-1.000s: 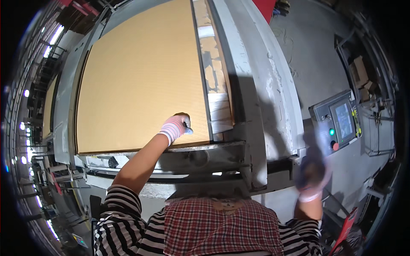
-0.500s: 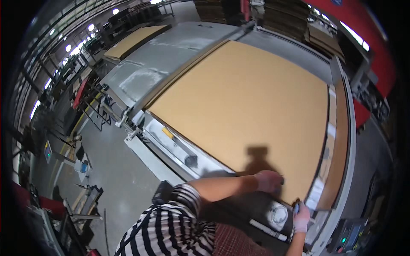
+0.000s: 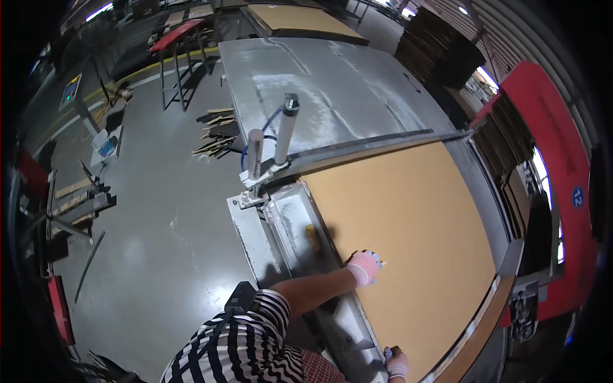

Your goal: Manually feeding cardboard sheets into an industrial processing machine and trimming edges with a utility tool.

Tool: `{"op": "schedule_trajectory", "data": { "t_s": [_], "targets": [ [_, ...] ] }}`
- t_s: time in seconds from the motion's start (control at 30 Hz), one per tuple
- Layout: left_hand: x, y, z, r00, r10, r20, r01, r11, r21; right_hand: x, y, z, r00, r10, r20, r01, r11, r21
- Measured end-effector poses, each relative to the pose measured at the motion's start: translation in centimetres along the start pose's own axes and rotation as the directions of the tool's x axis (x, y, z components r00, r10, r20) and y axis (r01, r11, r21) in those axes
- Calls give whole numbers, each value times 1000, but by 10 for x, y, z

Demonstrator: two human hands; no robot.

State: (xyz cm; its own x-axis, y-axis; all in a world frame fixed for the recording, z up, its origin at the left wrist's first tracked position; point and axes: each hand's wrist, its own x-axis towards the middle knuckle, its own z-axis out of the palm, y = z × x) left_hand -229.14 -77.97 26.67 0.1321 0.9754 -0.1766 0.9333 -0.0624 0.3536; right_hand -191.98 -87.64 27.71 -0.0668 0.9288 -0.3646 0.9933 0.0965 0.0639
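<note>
A gloved left hand (image 3: pixel 365 267) rests on a tan cardboard sheet (image 3: pixel 424 223) and the right hand (image 3: pixel 396 364) sits at its near edge, seemingly to steady it within the metal machine frame (image 3: pixel 290 214), though whether either pinches it cannot be told.

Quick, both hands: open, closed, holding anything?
Left hand: at the edge of the tan sheet; grip cannot be told.
Right hand: at the same edge; grip cannot be told.

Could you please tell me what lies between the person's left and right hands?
In the head view, only a bare stretch of the tan sheet lies between the left hand and the right hand.
</note>
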Motion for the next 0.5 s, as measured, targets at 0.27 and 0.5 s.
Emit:
{"op": "schedule_trajectory", "data": {
  "t_s": [0.27, 0.5],
  "targets": [
    [13, 10, 7, 998, 10, -60, -10, 1000, -6, 2, -5, 44, 870, -104, -481, 285, 903, 320],
    [17, -17, 101, 820, 56, -569, -318, 871, -374, -13, -10, 50, 892, -240, -382, 296, 950, 97]
  ]
}}
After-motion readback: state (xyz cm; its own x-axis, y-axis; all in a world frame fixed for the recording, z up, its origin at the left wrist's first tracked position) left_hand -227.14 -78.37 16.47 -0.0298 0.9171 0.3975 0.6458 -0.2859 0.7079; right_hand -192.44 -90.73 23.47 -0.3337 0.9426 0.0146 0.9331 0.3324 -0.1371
